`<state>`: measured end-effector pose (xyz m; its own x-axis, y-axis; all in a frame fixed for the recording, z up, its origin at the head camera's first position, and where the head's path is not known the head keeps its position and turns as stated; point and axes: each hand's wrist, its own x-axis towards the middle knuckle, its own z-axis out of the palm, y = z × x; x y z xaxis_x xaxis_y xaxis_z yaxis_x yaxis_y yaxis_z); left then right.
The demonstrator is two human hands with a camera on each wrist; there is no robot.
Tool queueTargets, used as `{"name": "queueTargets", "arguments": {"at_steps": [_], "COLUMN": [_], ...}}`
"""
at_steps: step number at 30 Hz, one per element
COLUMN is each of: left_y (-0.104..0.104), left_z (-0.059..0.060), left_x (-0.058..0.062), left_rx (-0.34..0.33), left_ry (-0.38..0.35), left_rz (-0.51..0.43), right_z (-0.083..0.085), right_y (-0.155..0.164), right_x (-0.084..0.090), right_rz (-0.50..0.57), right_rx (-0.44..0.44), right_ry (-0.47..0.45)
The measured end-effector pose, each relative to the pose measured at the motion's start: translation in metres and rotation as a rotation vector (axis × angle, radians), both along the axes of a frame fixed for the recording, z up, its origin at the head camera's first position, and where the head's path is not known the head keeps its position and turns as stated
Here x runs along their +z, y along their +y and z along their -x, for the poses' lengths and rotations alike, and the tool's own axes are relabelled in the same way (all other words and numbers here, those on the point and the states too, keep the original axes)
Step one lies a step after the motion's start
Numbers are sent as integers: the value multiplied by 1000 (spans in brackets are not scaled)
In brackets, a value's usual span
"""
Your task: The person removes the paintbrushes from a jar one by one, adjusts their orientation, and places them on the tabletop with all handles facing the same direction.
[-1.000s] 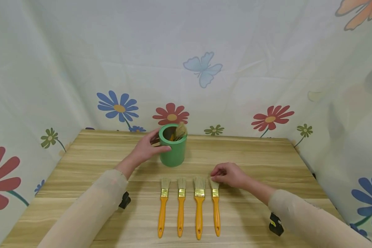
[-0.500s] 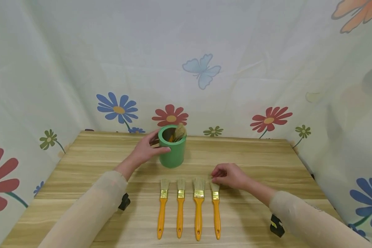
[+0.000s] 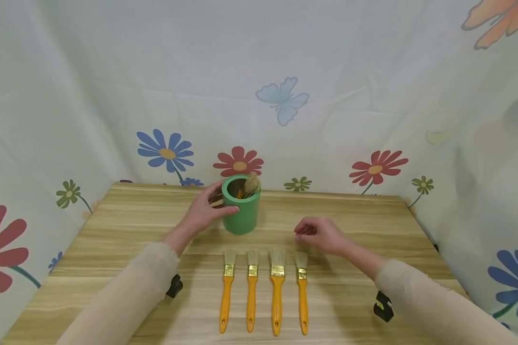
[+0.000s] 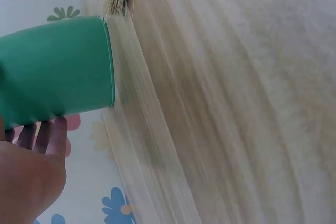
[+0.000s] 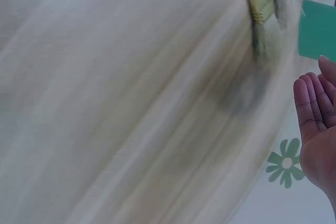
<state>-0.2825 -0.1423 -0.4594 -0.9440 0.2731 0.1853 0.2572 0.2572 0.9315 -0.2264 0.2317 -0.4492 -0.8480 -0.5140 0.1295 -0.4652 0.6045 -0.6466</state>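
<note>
My left hand [image 3: 207, 208] grips the left side of a green cup [image 3: 241, 213], thumb on the front wall; the left wrist view shows the green cup [image 4: 52, 72] with my fingers [image 4: 47, 135] curled behind it. One brush [image 3: 251, 184] stands bristles-up inside the cup. Several orange-handled brushes [image 3: 277, 287] lie side by side in front of the cup, bristles toward it. My right hand [image 3: 319, 235] hovers just beyond the rightmost brush [image 3: 302, 292], fingers relaxed and empty. The right wrist view shows my right hand [image 5: 315, 124] flat beside the brush bristles [image 5: 262, 30].
The wooden table [image 3: 371, 225] is enclosed on three sides by a floral cloth backdrop [image 3: 280, 96]. Small black objects sit under each forearm, one on the left [image 3: 174, 286] and one on the right [image 3: 382, 306].
My right hand has let go of the rightmost brush's bristles and risen slightly away from them. My left hand has kept its hold on the cup.
</note>
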Motion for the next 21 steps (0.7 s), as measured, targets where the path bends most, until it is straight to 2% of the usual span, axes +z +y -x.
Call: {"name": "queueTargets", "arguments": {"at_steps": [6,12,21], "left_y": [7,12,13], "left_z": [-6,-11,-10], "left_x": [-3,-4,-5], "left_rx": [42,78,80], "left_ry": [24,24,25], "left_rz": [-56,-81,-71], "right_z": [6,13,23], "right_y": [-9,-18,-36], "right_x": [15,33,57], "right_rz": [10,72,111], "right_rx": [-42,-52,-75], "right_ry": [7,-7,33]}}
